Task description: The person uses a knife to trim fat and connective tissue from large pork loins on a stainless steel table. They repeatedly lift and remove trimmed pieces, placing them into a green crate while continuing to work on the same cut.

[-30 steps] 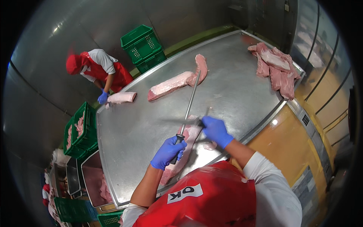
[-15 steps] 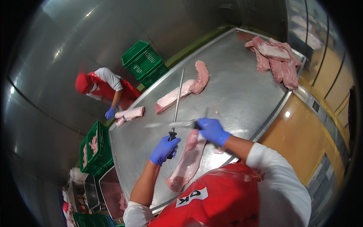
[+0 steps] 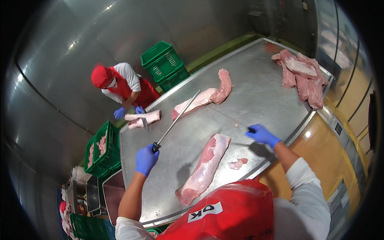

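My left hand [image 3: 147,160], in a blue glove, is closed round the black handle of a sharpening steel [image 3: 179,117]. Its long grey rod slants up and to the right over the table. To the right, my gloved right hand [image 3: 262,135] grips the black handle of a knife [image 3: 251,130]. The blade barely shows, smeared or edge-on, and stands apart from the steel. Between my hands a long boneless pork loin [image 3: 206,170] lies on the metal table [image 3: 252,100]. Small meat trimmings [image 3: 238,163] lie to its right, nearest my right hand.
Across the table a co-worker [image 3: 126,86] in a red apron handles another loin piece [image 3: 150,117] with a knife. A long cut [image 3: 200,100] lies mid-table, and a meat pile [image 3: 304,74] sits far right. Green crates [image 3: 164,62] stand beyond the edge; more [image 3: 105,150] hold meat at left.
My hands have moved apart: the left with the steel to the left, the right with the knife to the right. The blade no longer crosses the steel. The co-worker's second hand now shows.
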Demonstrator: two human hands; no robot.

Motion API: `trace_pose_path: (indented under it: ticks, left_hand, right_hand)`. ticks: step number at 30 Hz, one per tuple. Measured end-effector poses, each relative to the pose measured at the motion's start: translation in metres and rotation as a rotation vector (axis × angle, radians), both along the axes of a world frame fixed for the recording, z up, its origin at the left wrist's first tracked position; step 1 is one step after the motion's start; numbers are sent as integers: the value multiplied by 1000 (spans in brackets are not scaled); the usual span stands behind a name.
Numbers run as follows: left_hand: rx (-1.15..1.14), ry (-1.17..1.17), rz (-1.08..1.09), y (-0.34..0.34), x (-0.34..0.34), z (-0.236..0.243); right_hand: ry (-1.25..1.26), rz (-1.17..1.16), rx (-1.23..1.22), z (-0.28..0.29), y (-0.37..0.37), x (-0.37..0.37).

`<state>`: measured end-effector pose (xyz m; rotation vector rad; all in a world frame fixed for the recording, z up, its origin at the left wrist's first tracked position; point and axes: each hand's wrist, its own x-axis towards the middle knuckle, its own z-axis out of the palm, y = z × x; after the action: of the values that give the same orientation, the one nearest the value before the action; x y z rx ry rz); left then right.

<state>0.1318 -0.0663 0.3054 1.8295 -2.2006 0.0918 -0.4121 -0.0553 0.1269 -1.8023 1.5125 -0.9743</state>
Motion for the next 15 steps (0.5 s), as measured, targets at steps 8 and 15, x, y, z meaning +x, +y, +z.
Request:
trace_pose_path:
  ticks: [8,15]
  left_hand:
    - [49,142,-274,-6,-66,39]
    - [40,135,-192,-10,-62,76]
  right_hand:
    - [-1054,99,183,163,-54,105]
    - [759,57,-40,56,-73,-7]
